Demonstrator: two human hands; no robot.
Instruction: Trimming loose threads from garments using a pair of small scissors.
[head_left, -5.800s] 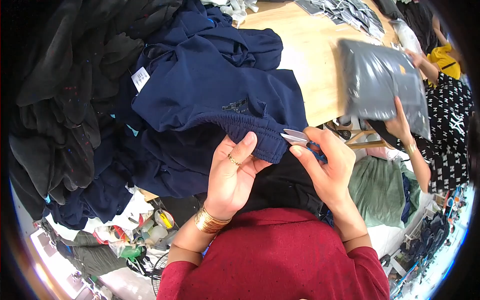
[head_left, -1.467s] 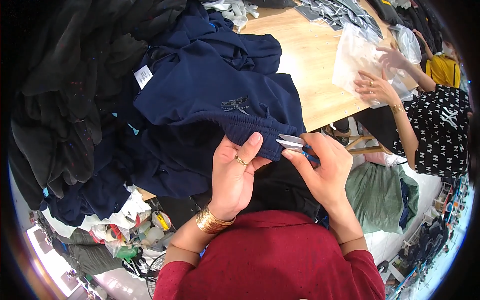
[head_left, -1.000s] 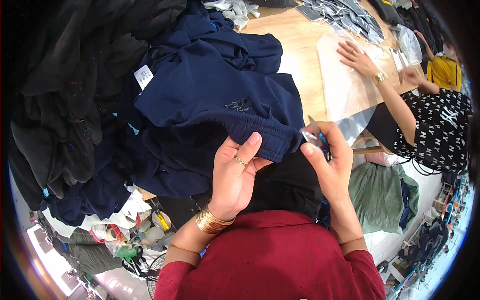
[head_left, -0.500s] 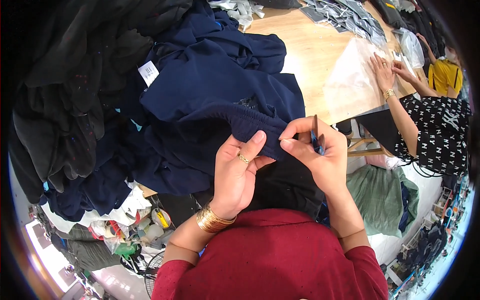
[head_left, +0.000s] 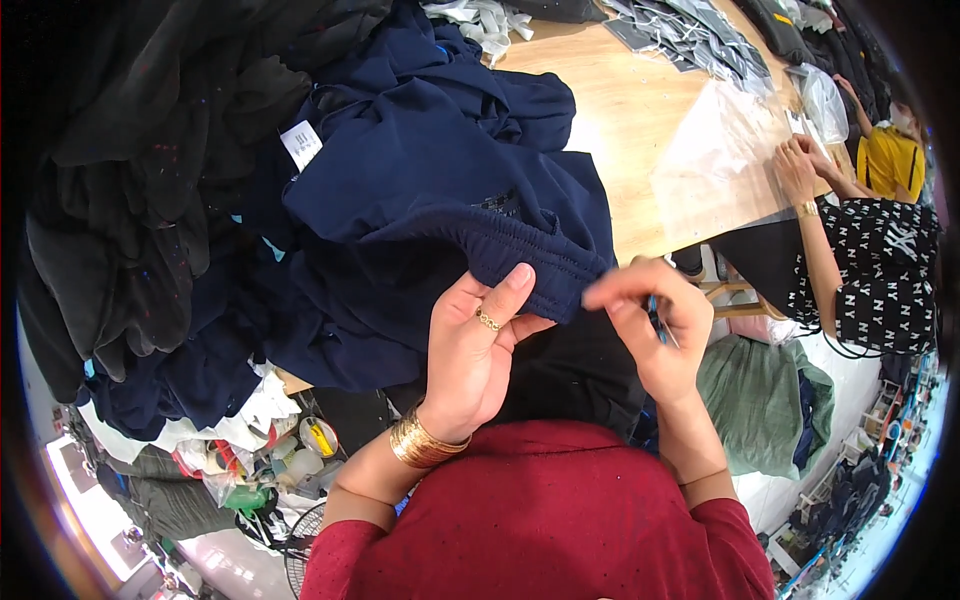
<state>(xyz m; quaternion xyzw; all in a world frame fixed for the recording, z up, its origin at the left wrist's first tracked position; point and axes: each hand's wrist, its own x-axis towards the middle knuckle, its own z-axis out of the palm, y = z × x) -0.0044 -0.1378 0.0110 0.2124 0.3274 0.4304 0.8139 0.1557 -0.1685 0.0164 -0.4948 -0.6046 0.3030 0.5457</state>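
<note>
A navy garment (head_left: pixel 400 160) with a gathered elastic waistband (head_left: pixel 530 250) is spread across the table in front of me. My left hand (head_left: pixel 475 345) grips the waistband's near edge, thumb on top and fingers underneath. Just right of the band's end is my right hand (head_left: pixel 660 315), its thumb and index fingertip blurred by motion. A pair of small thread snips (head_left: pixel 657 318) with blue parts is tucked in that hand's palm. Whether the right fingertips touch the cloth or hold a thread, I cannot tell. A white label (head_left: pixel 300 145) lies on the garment's left side.
Black clothes (head_left: pixel 130 180) are heaped at the left. Across the wooden table (head_left: pixel 620 110), grey pieces (head_left: pixel 690 35) are piled at the back, and a clear plastic bag (head_left: pixel 715 150) lies before a co-worker (head_left: pixel 870 270). Green cloth (head_left: pixel 760 400) hangs at the lower right.
My right hand has drawn back slightly to the right from the waistband, its fingers now blurred. My left hand keeps its hold. The co-worker's hands have moved right, off the plastic bag.
</note>
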